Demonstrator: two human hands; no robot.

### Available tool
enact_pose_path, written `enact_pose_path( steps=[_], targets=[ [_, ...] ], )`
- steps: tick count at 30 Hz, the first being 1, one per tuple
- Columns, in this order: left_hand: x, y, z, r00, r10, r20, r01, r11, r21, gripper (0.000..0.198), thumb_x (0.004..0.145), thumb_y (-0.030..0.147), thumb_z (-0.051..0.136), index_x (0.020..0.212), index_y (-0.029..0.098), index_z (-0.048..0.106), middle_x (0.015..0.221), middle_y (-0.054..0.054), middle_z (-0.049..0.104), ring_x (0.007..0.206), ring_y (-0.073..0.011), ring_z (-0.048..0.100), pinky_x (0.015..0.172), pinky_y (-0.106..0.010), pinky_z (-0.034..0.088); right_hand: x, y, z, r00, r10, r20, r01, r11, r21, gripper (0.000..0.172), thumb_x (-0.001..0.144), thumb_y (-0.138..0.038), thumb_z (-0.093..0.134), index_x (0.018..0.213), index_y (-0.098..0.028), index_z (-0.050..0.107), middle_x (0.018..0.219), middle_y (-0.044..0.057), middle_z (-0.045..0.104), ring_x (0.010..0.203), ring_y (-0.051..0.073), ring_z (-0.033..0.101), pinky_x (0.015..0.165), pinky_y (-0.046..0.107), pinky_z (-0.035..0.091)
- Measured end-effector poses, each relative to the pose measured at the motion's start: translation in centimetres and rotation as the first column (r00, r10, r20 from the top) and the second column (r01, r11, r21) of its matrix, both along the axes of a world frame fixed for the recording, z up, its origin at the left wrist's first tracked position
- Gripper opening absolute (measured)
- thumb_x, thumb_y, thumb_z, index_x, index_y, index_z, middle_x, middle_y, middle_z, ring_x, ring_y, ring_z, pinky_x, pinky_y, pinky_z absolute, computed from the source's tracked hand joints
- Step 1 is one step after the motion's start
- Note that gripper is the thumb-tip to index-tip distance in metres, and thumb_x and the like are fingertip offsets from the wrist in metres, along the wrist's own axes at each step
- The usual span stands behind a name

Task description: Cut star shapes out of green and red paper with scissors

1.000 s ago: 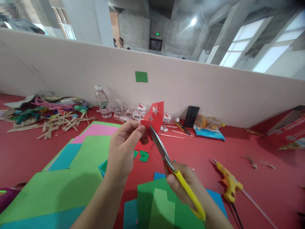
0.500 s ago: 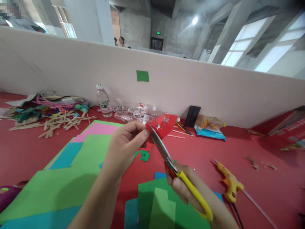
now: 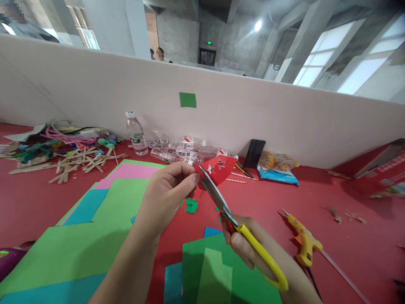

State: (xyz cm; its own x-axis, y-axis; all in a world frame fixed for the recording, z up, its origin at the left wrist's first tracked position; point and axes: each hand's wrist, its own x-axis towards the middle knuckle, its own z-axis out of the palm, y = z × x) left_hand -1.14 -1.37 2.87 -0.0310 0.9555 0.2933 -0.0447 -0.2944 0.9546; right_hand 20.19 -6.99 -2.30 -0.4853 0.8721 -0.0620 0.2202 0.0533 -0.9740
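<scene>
A piece of red paper [image 3: 226, 169] with small star-like cut-outs is pinched at its left edge between the thumb and fingers of my left hand [image 3: 172, 188]. My right hand [image 3: 243, 240] grips a pair of scissors [image 3: 218, 200] with yellow and red handles. Their blades point up and left, with the tips at the red paper close to my left thumb. Whether the blades are apart is hard to make out. Below the paper, a small green cut-out piece [image 3: 191, 206] lies on the red table [image 3: 253, 196], with tiny green scraps nearby.
Coloured paper sheets [image 3: 72, 245] cover the left, and a green sheet [image 3: 247, 270] lies in front. A yellow glue gun [image 3: 303, 238] rests at right. Plastic bottles [image 3: 136, 134], a black phone-like slab [image 3: 255, 153] and a snack packet [image 3: 278, 175] line the white partition [image 3: 221, 109]. Wooden sticks [image 3: 68, 166] are piled left.
The red paper has tipped slightly downward at its right side. My right hand and the scissors have shifted a little to the right; my left hand keeps its pinch.
</scene>
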Motion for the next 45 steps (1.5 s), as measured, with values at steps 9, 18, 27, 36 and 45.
enact_pose_path(
  steps=[9, 18, 27, 36, 45],
  targets=[
    [0.00, 0.36, -0.20, 1.000, -0.006, 0.012, 0.006, 1.000, -0.017, 0.007, 0.076, 0.021, 0.071, 0.070, 0.018, 0.070, 0.054, 0.003, 0.060, 0.049, -0.0092, 0.054, 0.046, -0.020, 0.043, 0.21, 0.09, 0.00, 1.000, 0.005, 0.015, -0.005, 1.000, 0.021, 0.067, 0.089, -0.090, 0.047, 0.076, -0.024, 0.041, 0.058, -0.008, 0.038, 0.051, 0.010, 0.030, 0.048, 0.027, 0.020],
    [-0.07, 0.26, -0.07, 0.999, -0.031, 0.015, 0.031, 0.999, -0.027, 0.006, 0.076, 0.020, 0.071, 0.070, 0.018, 0.070, 0.056, 0.003, 0.063, 0.050, -0.0077, 0.053, 0.046, -0.018, 0.043, 0.00, -0.03, -0.04, 0.999, -0.034, -0.004, 0.034, 0.999, -0.027, 0.067, 0.088, -0.090, 0.049, 0.076, -0.025, 0.038, 0.056, -0.010, 0.032, 0.048, 0.009, 0.026, 0.046, 0.026, 0.017],
    [0.04, 0.33, -0.65, 0.987, -0.121, 0.106, 0.127, 0.990, -0.053, 0.010, 0.081, 0.022, 0.073, 0.072, 0.019, 0.070, 0.057, 0.003, 0.065, 0.053, -0.0079, 0.058, 0.052, -0.018, 0.047, -0.53, -0.19, -0.25, 0.993, -0.118, -0.012, 0.118, 0.993, 0.007, 0.069, 0.087, -0.092, 0.046, 0.073, -0.025, 0.038, 0.057, -0.009, 0.031, 0.048, 0.009, 0.025, 0.045, 0.026, 0.015],
    [0.29, 0.24, -0.66, 0.988, -0.072, 0.140, 0.071, 0.997, 0.012, 0.011, 0.082, 0.018, 0.070, 0.071, 0.020, 0.071, 0.057, 0.003, 0.063, 0.054, -0.0082, 0.057, 0.053, -0.019, 0.047, -0.54, -0.01, 0.19, 0.994, -0.099, 0.049, 0.098, 0.995, 0.026, 0.072, 0.083, -0.096, 0.046, 0.071, -0.025, 0.035, 0.059, -0.007, 0.032, 0.052, 0.011, 0.027, 0.047, 0.027, 0.017],
    [0.11, 0.25, -0.71, 0.996, -0.024, 0.083, 0.023, 1.000, 0.015, 0.011, 0.080, 0.019, 0.070, 0.069, 0.020, 0.070, 0.056, 0.003, 0.060, 0.053, -0.0089, 0.055, 0.051, -0.020, 0.045, -0.57, -0.39, 0.19, 0.993, -0.107, 0.052, 0.105, 0.994, 0.041, 0.071, 0.085, -0.094, 0.044, 0.071, -0.025, 0.037, 0.058, -0.007, 0.033, 0.052, 0.011, 0.029, 0.047, 0.027, 0.018]
  ],
)
